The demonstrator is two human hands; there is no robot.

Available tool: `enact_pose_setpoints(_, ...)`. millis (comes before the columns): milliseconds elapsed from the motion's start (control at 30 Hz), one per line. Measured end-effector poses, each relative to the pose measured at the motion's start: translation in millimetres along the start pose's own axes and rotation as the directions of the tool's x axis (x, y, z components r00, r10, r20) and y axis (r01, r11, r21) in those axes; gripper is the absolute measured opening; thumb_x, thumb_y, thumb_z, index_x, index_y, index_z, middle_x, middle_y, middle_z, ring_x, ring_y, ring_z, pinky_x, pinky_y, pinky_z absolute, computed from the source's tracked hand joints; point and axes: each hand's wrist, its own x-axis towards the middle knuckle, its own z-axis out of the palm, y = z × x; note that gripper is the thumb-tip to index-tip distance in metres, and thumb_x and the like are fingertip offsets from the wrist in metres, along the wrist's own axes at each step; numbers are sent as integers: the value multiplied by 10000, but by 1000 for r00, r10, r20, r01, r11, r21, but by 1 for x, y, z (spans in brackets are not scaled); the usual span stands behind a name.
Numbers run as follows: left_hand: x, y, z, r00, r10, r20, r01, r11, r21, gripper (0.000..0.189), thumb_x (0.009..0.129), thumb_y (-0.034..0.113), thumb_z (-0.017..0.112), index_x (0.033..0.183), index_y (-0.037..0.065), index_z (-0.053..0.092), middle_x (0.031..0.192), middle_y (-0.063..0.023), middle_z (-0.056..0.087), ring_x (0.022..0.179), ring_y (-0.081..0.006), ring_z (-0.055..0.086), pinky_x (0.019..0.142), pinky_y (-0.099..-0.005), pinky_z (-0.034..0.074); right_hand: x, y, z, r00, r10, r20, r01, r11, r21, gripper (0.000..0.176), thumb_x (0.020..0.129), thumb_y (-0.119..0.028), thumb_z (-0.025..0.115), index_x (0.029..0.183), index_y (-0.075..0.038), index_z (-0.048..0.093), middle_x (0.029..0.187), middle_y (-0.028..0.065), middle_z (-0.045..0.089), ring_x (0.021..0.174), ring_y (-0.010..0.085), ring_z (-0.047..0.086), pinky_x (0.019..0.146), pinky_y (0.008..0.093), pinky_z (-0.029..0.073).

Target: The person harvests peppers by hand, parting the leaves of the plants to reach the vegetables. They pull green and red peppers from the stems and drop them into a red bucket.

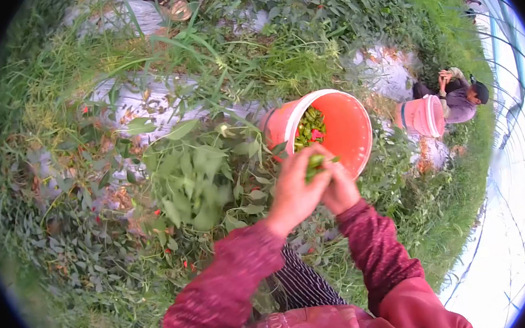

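My left hand (297, 185) and my right hand (340, 188) meet in front of a red bucket (350, 128). Between them is a small bunch of green peppers (314, 167), with the fingers of both hands closed around it. The bucket is tilted in the view, its pale rim facing me. Inside lie several green peppers (310, 124) and a small pinkish-red piece (316, 135). Part of the bucket's lower rim is hidden behind my hands. Leafy pepper plants (195, 182) stand just left of my hands.
Off to the right, a person (460, 100) in a dark cap is low among the plants beside a pink bucket (422, 116). Pale plastic sheeting (145, 105) covers strips of ground between weeds. Tunnel hoops and film (516, 135) curve along the right side.
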Motion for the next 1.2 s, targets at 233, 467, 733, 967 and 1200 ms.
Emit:
enact_pose_setpoints(233,24,-22,55,996,-67,58,62,994,88,495,799,159,587,1229,-35,438,1262,-233,423,1176,-369,446,1016,-418,354,-5,11,-179,859,47,-510,-74,997,-33,447,915,-265,525,1305,-80,412,1173,68,530,1070,204,518,908,383,428)
enact_pose_setpoints(467,21,13,-141,958,166,-232,128,478,869,480,779,208,618,1198,13,488,1241,-216,462,1148,-375,464,981,-440,382,-25,52,-208,617,58,-785,-193,978,-79,654,839,-404,613,1338,-60,369,1363,104,404,1232,251,414,989,423,334)
enact_pose_setpoints(733,-68,-46,-225,773,-496,-397,482,50,875,606,809,326,624,1296,55,384,1191,-263,477,1043,-373,544,757,-425,519,-20,80,-225,613,279,-740,-90,954,285,496,885,-320,553,1288,-69,409,1290,114,470,1164,263,471,988,404,377)
enact_pose_setpoints(967,-151,-96,-194,724,-590,-356,529,144,836,472,836,258,573,1208,-1,443,857,-194,624,813,-309,643,608,-386,535,-32,71,-165,715,379,-588,-519,851,-82,277,872,-205,490,1075,-23,544,1031,115,610,925,243,604,733,347,502)
enact_pose_setpoints(1200,-171,-124,-146,780,-611,-135,275,142,951,525,713,68,574,1198,-105,472,848,-182,625,737,-273,609,573,-368,520,61,62,90,981,175,80,-89,779,-621,312,879,-97,500,1176,-11,535,1025,99,623,919,173,604,780,288,484)
